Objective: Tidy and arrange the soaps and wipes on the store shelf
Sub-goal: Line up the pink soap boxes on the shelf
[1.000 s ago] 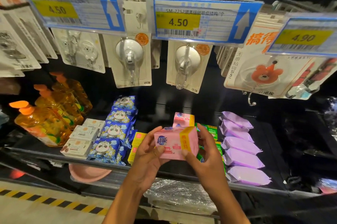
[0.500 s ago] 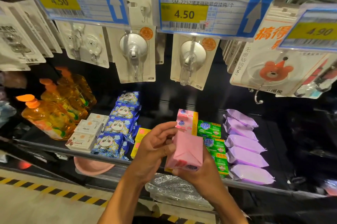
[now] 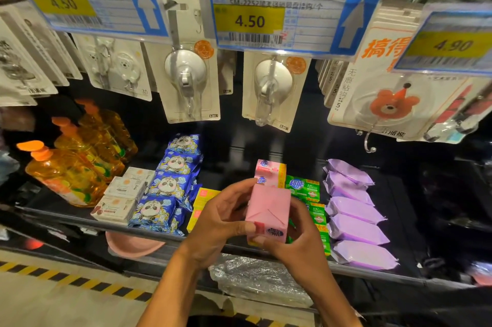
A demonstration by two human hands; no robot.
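Hands both clamped on pink soap bar (image 3: pixel 268 209), held above shelf edge (image 3: pixel 80 219); left hand (image 3: pixel 221 216) grips its left side, right hand (image 3: pixel 299 233) its lower right; more pink bars (image 3: pixel 270 173) just behind; green soaps (image 3: pixel 303 188) and purple wipes (image 3: pixel 354 225) rightward.

Three price tags hang along the top: a left tag (image 3: pixel 80 2) and a middle tag (image 3: pixel 279 20) both reading 4.50, and a right tag (image 3: pixel 452 44) reading 4.90. Below them hang two suction hook cards (image 3: pixel 186 74) (image 3: pixel 274 87) and a bear hook card (image 3: pixel 386 103). Orange pump bottles (image 3: pixel 66 175) stand in a row at the left. Lower down sit a pink basin (image 3: pixel 133 244) and a plastic-wrapped bundle (image 3: pixel 255 278). Yellow-black tape (image 3: pixel 66 281) crosses the floor.
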